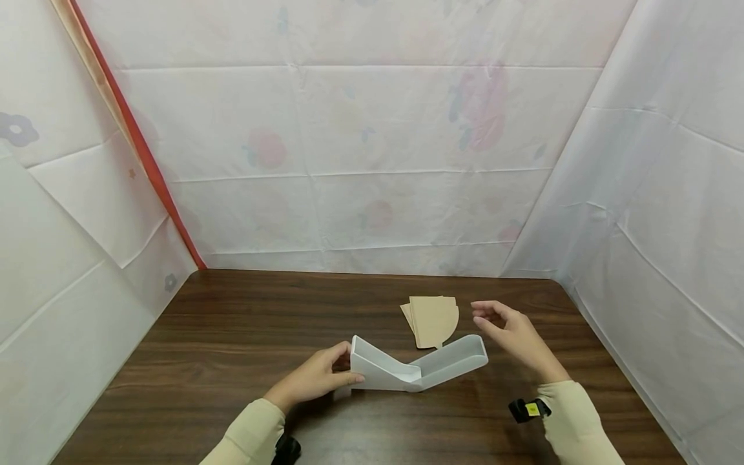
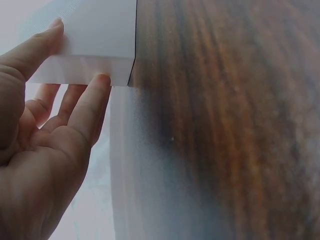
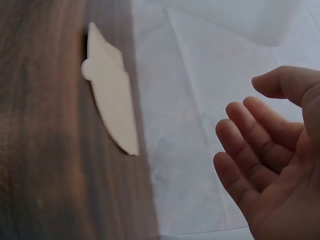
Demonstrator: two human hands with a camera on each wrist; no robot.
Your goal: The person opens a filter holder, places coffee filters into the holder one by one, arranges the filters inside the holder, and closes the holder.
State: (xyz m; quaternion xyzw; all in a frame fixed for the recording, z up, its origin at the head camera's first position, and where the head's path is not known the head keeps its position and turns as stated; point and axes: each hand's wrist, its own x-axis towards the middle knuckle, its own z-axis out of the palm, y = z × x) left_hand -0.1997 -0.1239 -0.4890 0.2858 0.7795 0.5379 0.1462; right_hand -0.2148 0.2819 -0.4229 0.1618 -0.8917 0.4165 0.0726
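Note:
A white hinged case [image 1: 380, 376] stands unfolded on the table, its two hollow halves spread in a shallow V. My left hand [image 1: 316, 376] grips its left end, thumb on the near face and fingers at the end and behind. In the left wrist view the thumb and a fingertip press on the white case [image 2: 97, 37]. My right hand [image 1: 514, 332] hovers beyond the case's right half, holding nothing, its fingers loosely curved. Left of that hand lie a few overlapping tan fan-shaped coffee filters [image 1: 433, 320]. The right wrist view shows the filters [image 3: 112, 95] on the table, apart from the fingers.
The dark wood-grain table [image 1: 244, 329] has rounded far corners. A pale printed sheet [image 1: 372, 219] hangs behind its far edge, and more sheeting [image 1: 657, 213] rises along the right. A red strip [image 1: 145, 155] runs up the left back corner.

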